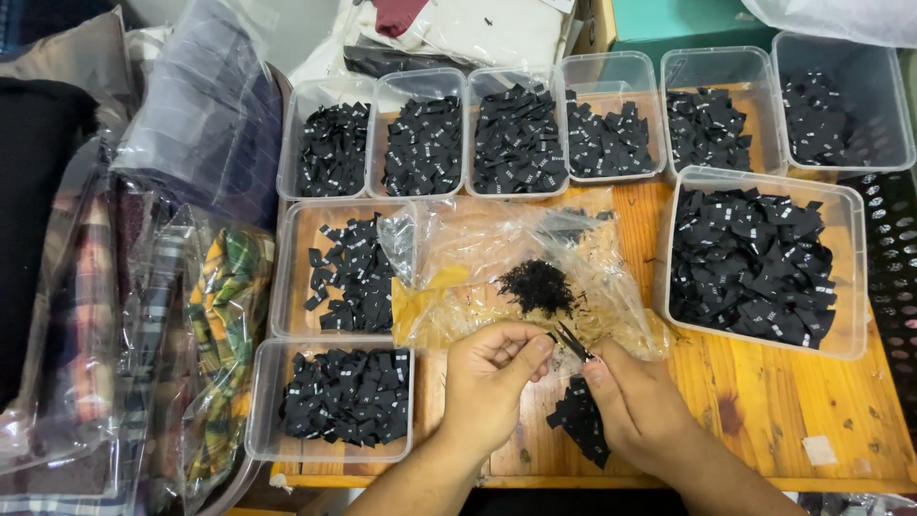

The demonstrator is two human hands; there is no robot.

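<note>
Hands (564,382) pinch black labels (581,420).

Clear plastic tubs (764,205) heaped with black fabric labels (516,139) crowded a wooden table (764,401). Bagged plaid garments (224,315) lay stacked at its left edge, a teal box (678,19) behind.

Tubs (516,143) behind bag (506,277); labels (578,420) before it

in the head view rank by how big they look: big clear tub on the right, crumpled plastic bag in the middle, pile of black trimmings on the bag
1. big clear tub
2. crumpled plastic bag, close to the tub in spread, so that order is unsure
3. pile of black trimmings, clearly smallest
</note>
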